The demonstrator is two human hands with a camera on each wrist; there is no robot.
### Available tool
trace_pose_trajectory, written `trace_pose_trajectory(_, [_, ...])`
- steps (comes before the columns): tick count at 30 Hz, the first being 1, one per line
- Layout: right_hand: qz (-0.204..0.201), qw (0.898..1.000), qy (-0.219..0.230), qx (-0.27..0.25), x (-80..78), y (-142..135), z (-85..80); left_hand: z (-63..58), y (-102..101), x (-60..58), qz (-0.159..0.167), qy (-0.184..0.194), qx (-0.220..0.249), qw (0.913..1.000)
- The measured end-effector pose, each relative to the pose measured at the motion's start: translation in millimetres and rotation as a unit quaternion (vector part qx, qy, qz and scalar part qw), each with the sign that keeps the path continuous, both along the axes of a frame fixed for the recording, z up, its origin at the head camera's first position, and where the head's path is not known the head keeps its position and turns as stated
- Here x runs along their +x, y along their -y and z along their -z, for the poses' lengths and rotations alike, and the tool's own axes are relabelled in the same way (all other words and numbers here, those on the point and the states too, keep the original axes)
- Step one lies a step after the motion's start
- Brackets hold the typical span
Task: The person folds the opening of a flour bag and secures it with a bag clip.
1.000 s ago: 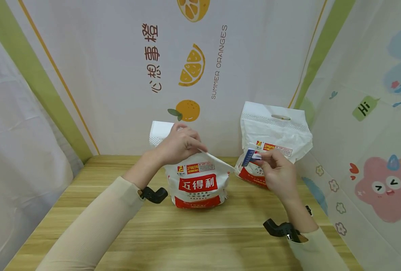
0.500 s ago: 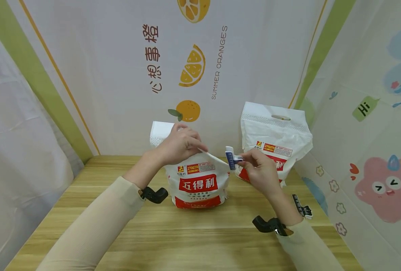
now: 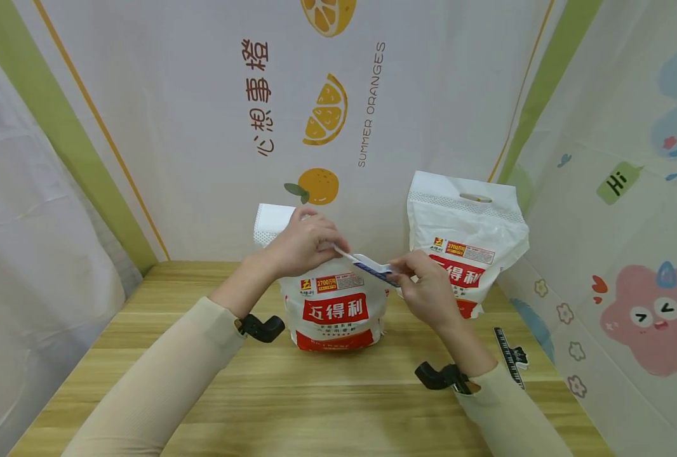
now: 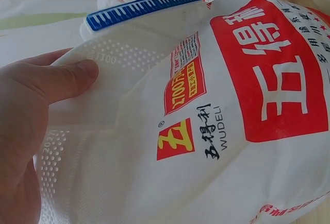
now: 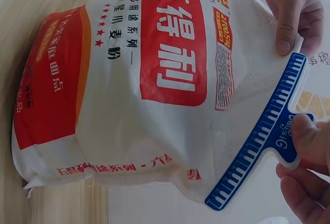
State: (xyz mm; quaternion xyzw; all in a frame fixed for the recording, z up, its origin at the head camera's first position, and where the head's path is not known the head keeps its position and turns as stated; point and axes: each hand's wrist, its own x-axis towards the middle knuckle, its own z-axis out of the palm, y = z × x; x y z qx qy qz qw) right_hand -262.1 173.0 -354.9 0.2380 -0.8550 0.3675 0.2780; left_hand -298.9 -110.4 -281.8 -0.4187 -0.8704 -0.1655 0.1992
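Observation:
A white and red flour bag (image 3: 335,309) stands upright on the wooden table. My left hand (image 3: 306,242) grips its folded top edge, with the thumb (image 4: 77,77) lying across the near face in the left wrist view. Between thumb and fingers, my right hand (image 3: 425,287) pinches the tab of a blue and white bag clip (image 5: 258,134). The clip, printed with a piano-key pattern, lies along the bag's folded top edge, one end right beside the left fingertips. In the head view the clip slopes down to the right over the bag's upper right corner.
A second flour bag (image 3: 458,247) with a handle slot stands behind on the right. A black clip with a keyboard pattern (image 3: 509,357) lies on the table (image 3: 315,406) near its right side. Printed curtains (image 3: 213,158) hang behind and beside the table.
My right hand has moved left with the blue clip, from in front of the second bag to the first bag's top edge, and the clip has turned. The left hand keeps its place.

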Motion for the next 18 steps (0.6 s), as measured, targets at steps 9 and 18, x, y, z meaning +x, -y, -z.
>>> trace_pose_trajectory(9, [0.029, 0.999, 0.010, 0.034, -0.7, 12, -0.8, 1.2, -1, -3.8, 0.013, 0.019, 0.022, 0.9995])
trace_pose_trajectory(18, [0.041, 0.998, 0.002, 0.057, -1.4, 25, -3.7, 0.3, 0, -1.0, 0.012, 0.005, 0.025, 0.9996])
